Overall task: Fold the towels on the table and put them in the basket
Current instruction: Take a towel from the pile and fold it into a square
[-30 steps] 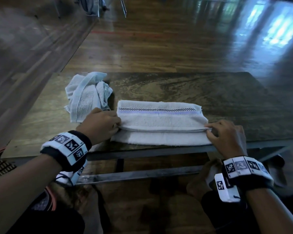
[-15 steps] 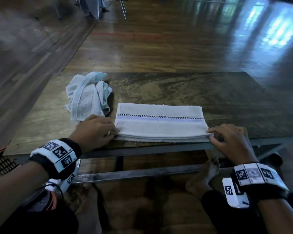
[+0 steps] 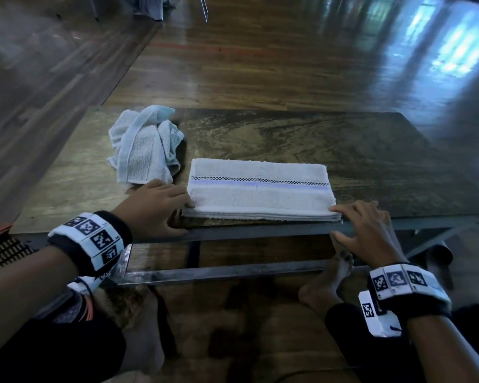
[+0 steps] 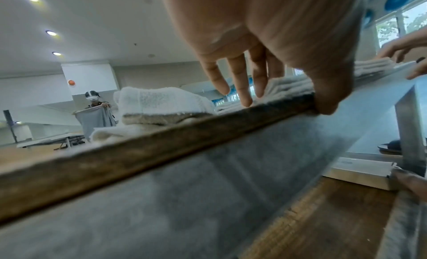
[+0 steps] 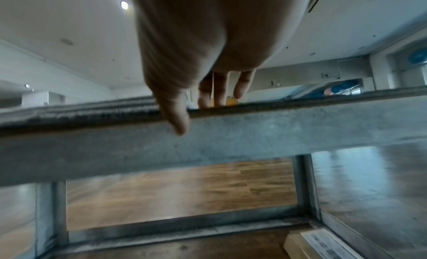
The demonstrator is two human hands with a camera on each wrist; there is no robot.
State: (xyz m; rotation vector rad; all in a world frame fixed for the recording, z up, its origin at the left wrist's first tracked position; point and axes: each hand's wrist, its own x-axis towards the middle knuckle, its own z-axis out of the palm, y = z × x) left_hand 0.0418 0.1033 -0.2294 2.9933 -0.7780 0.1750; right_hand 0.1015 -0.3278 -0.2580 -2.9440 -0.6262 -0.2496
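Towels first: the folded towel (image 3: 260, 190), white with a checkered line and a pale purple stripe running along it, lies flat near the front edge of the table (image 3: 329, 139), in a neat stack of layers. The second one, a crumpled towel (image 3: 144, 145) in light blue, sits in a heap further back and to the left, just beside the folded one's far left corner, not quite touching it as far as I can see.

Left hand (image 3: 155, 210) rests at the folded towel's left end, fingers pretty much straight and touching the near left corner, thumb down on the table edge. From the left wrist view the fingers (image 4: 240, 87) hang loose and spread above the towel, nothing pinched.

Right hand (image 3: 368, 230) is at the opposite end, fingers stretched out with the tips on the near right corner, thumb hanging over the front of the table. The right wrist view shows the same thing, fingers (image 5: 240, 85) relaxed and apart, holding nothing.

So both hands are slack, one at each end of the folded towel.

Bare foot (image 3: 329, 280) is visible under the table on the wood floor (image 3: 260, 64). At the far left edge there's a bit of dark woven stuff, can't tell what it is.
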